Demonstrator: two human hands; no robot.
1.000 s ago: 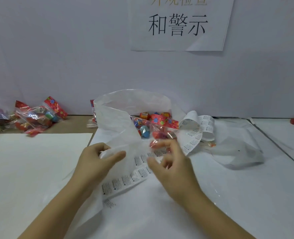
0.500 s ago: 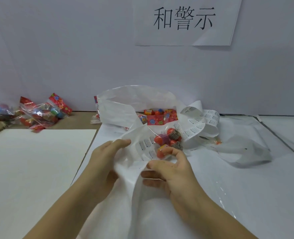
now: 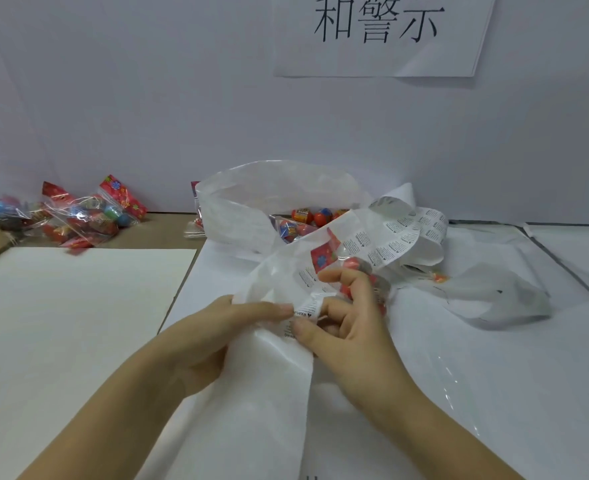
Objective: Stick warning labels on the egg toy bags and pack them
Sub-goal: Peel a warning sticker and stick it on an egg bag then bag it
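Left hand [image 3: 217, 337] pinches the label strip [image 3: 397, 237] near its end. Right hand [image 3: 348, 327] curls round an egg toy bag [image 3: 322, 256], thumb on the end label. Bag sits just behind that label, off the tabletop [image 3: 494, 393]. Strip's long axis runs back-right. Right hand is nearer.

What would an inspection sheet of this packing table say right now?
Surface: table under white sheeting, white board at left.
Job's things: label strip curling across the middle; egg toy bag in hand; more inside the big white bag; bagged pile far left.
Clutter: crumpled clear film at right.
Grippers: left hand pinches the label strip; right hand holds the egg toy bag, thumb on a label.
Cables: nothing seen.
Surroundings: white wall, paper sign.
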